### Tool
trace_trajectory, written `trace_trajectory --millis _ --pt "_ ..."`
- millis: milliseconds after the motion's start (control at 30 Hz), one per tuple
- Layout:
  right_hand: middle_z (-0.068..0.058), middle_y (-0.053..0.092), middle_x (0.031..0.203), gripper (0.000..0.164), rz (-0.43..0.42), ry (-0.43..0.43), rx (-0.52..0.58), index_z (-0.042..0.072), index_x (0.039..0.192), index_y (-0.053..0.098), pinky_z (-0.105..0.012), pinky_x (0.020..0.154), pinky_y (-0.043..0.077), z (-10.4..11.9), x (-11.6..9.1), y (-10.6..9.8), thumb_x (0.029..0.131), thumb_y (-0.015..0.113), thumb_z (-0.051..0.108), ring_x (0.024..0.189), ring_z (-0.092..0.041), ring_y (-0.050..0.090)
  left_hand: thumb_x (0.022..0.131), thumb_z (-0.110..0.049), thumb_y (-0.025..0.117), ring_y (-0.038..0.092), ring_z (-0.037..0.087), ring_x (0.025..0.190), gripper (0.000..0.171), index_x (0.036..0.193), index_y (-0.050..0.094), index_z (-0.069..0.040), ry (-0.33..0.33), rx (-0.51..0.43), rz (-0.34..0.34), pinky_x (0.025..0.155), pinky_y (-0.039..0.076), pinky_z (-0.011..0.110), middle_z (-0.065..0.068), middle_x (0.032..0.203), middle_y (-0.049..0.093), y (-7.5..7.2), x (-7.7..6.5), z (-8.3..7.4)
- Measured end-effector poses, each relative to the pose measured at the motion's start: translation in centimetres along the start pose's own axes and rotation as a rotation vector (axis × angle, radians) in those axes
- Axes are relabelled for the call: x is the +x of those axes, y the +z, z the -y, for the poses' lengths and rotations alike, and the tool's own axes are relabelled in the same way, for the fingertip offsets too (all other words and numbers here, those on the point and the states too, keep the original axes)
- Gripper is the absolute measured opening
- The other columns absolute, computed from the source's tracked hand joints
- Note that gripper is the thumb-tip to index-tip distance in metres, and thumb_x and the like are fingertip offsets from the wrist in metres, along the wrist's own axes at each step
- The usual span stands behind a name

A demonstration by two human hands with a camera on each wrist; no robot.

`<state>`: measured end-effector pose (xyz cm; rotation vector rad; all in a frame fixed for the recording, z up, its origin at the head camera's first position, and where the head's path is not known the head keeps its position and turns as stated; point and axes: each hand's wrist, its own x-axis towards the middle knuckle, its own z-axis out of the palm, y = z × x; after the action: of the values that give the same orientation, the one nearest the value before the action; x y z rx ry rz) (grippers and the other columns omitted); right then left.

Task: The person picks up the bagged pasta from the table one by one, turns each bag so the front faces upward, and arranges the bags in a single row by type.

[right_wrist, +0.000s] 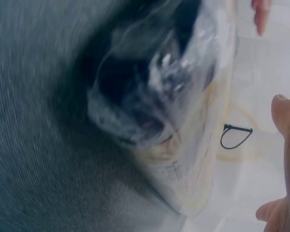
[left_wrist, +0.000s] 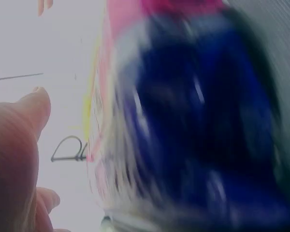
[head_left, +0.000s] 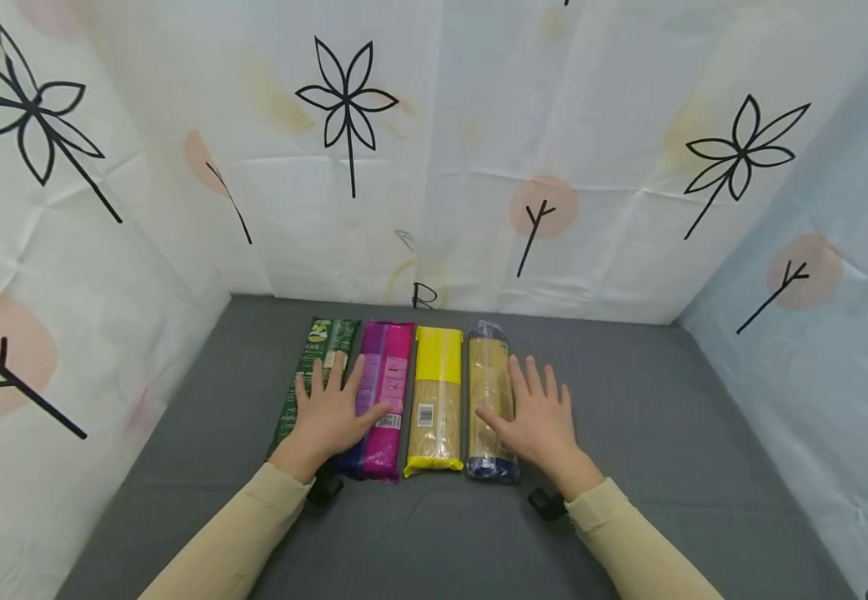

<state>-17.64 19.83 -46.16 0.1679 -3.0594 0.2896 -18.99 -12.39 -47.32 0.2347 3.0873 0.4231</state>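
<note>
In the head view several long noodle packs lie side by side: a green pack (head_left: pixel 336 337), a pink and purple pack (head_left: pixel 396 367), a yellow pack with a clear window (head_left: pixel 439 354) and a clear pack with dark blue ends (head_left: pixel 488 367). With fingers spread, my left hand (head_left: pixel 332 421) overlaps the green and pink packs. My right hand (head_left: pixel 542 421), fingers also spread, is over the right side of the blue-ended pack. In the left wrist view my thumb (left_wrist: pixel 34 108) stands apart from the pink pack's blue end (left_wrist: pixel 198 116); the right wrist view shows the blue-ended pack (right_wrist: pixel 150 92) up close.
The packs lie on a grey cloth-covered table (head_left: pixel 418 542). A white curtain (head_left: pixel 441 108) with drawn flowers hangs along the back and both sides. Black wrist straps (head_left: pixel 546 504) show below the hands.
</note>
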Motion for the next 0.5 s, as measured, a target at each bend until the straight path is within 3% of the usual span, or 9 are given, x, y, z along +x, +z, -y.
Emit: trace_trajectory --millis 233,500 --pt "-0.016 0.010 0.160 0.105 0.067 0.062 0.221 0.019 0.157 0.001 -0.067 0.106 0.018 -0.3 -0.7 -0.5 0.082 0.044 0.079 0.142 -0.045 0.013 0.085 -0.077 0.042 0.002 0.049 0.142 0.097 0.157 0.013 -0.019 0.059 -0.052 0.027 0.108 0.000 0.068 0.019 0.160 0.007 0.5 0.9 -2.7" --pt "-0.017 0.016 0.158 0.108 0.109 0.115 0.493 0.017 0.157 0.003 -0.068 0.102 0.026 -0.7 -1.4 -1.2 0.082 0.066 0.062 0.140 -0.044 0.022 0.086 -0.076 0.043 0.006 0.045 0.143 0.095 0.157 0.015 -0.019 0.124 -0.206 0.093 0.110 0.004 0.064 0.015 0.160 0.010 1.2 2.2 -6.3"
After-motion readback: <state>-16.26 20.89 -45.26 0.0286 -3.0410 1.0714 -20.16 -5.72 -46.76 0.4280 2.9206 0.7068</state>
